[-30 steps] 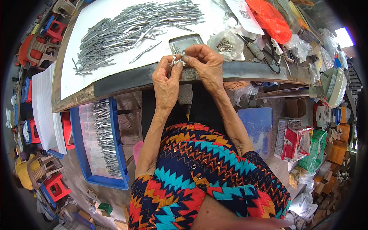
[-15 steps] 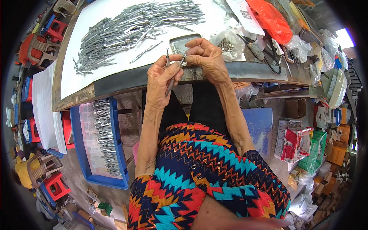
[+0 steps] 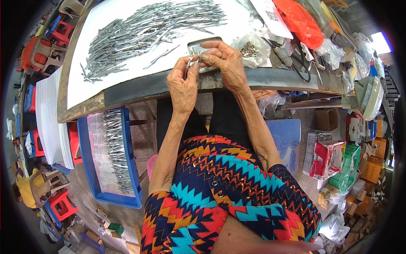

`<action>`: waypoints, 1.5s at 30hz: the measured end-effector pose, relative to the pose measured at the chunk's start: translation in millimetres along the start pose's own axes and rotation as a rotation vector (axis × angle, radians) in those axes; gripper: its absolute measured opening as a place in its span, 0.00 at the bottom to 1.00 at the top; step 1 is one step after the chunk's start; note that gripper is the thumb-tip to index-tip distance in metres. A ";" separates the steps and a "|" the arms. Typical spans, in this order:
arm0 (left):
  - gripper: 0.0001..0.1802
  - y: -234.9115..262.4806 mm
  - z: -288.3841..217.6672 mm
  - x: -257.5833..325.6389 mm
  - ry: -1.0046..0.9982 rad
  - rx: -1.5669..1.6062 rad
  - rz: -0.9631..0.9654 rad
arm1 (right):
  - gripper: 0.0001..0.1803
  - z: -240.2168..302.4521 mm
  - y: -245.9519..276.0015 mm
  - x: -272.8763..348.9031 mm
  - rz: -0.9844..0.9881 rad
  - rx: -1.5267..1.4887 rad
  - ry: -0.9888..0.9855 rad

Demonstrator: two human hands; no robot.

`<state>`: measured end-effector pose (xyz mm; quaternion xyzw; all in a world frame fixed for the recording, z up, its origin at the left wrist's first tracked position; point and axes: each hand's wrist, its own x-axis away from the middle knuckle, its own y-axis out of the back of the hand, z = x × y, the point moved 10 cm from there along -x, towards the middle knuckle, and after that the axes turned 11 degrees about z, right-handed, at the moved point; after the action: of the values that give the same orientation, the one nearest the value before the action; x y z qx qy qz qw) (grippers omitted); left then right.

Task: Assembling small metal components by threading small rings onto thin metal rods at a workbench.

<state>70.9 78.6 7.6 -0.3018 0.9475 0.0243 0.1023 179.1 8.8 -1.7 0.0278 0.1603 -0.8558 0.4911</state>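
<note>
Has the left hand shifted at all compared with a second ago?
Yes. The left hand has moved up, away from the table's dark front edge and toward the small metal tray, meeting the right hand.

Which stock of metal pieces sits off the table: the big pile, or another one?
The pieces in the blue tray on the floor at the person's left. The big pile lies spread on the white sheet on the table, beyond both hands.

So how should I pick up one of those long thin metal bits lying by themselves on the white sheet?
Pinch the stray metal strip near its middle, coming straight down from above. It lies flat and slanted on the white sheet, apart from the big pile, so both long sides look free.
</note>
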 end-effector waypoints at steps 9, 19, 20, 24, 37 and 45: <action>0.09 1.3 1.3 0.0 0.007 -0.104 -0.042 | 0.17 4.1 -0.2 4.2 -0.082 0.128 0.017; 0.09 3.9 5.2 0.8 0.026 -0.102 -0.054 | 0.13 -4.1 -5.9 5.8 -0.121 0.138 0.019; 0.08 4.4 7.3 0.4 0.029 -0.099 -0.056 | 0.13 -4.2 -6.5 6.3 -0.131 0.135 0.024; 0.08 3.4 6.0 0.2 0.021 -0.050 -0.075 | 0.11 -5.6 -7.8 7.6 -0.172 0.131 0.061; 0.08 1.6 6.9 -2.9 -0.022 0.077 -0.086 | 0.10 5.1 -11.2 9.7 -0.269 0.273 0.147; 0.09 -0.7 16.4 -3.6 0.045 0.229 -0.036 | 0.10 -2.0 -9.0 8.0 -0.236 0.060 0.087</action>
<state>77.1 81.9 -7.7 -0.3058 0.9405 -0.0925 0.1153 167.1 7.0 -3.0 0.0606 0.1578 -0.9101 0.3783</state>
